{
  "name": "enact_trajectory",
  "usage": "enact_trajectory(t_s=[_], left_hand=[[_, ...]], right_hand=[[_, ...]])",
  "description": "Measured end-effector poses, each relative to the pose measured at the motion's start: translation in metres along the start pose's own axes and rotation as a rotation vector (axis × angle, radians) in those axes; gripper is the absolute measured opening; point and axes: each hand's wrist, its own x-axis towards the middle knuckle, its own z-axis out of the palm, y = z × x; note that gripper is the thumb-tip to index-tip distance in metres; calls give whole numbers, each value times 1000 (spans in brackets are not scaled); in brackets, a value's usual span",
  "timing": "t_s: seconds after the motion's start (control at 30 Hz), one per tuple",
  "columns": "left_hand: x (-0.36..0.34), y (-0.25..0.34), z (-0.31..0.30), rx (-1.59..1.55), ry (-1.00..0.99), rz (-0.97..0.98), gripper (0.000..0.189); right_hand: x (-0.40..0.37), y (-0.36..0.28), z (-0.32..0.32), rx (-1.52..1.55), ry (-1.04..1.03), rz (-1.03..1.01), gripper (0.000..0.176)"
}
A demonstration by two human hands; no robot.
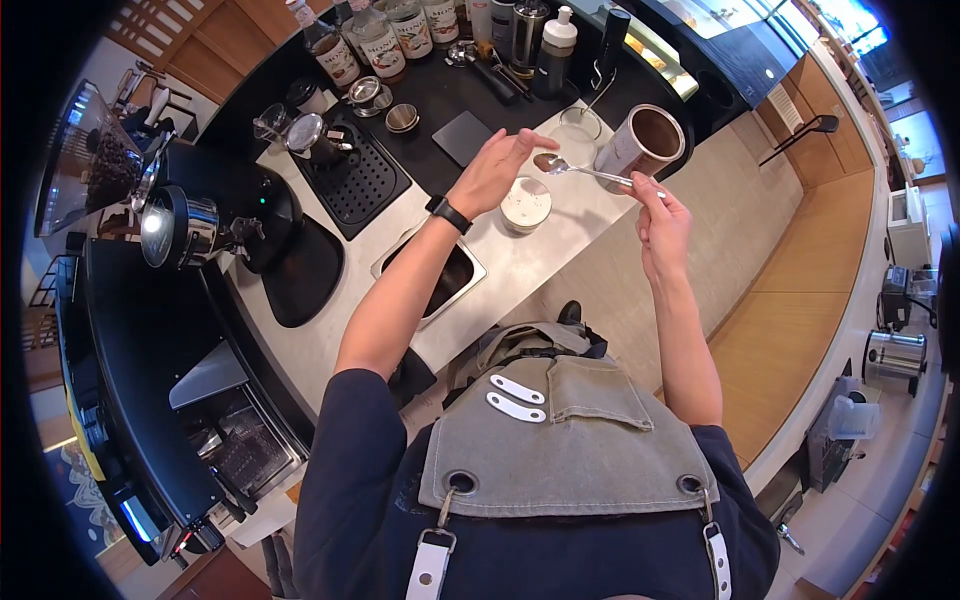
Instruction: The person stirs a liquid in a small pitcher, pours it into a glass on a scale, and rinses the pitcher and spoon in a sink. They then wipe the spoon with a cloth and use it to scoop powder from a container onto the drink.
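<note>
My right hand (662, 222) is closed on the handle of a metal spoon (590, 172), whose bowl holds something brown. The spoon lies level above the counter, its bowl up and to the right of a glass cup (526, 204) with a white, foamy top. Near the spoon tip, my left hand (497, 170) is raised with its fingers stretched out and holds nothing. An open canister (650, 140) with brown powder inside stands just behind the spoon handle. Beside it is a clear glass vessel (580, 124).
A metal container (478, 282) is set in the counter (500, 270) below my left forearm. A black drip tray (352, 180), a coffee grinder (262, 215) and a espresso machine (140, 350) stand at the left. Syrup bottles (382, 48) line the back.
</note>
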Motion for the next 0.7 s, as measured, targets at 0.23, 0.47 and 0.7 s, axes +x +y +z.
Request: enact_trajectory(t_s=[0.23,0.47,0.7], left_hand=[[5,-5,6,28,7,11,86],[7,-6,13,1,-44,57,89],[-7,-7,15,39,-30,117,88]], right_hand=[[6,-1,-6,-18,0,-17,29],[-5,-5,-21,-35,22,13,31],[-18,-7,-23,-36,20,25,30]])
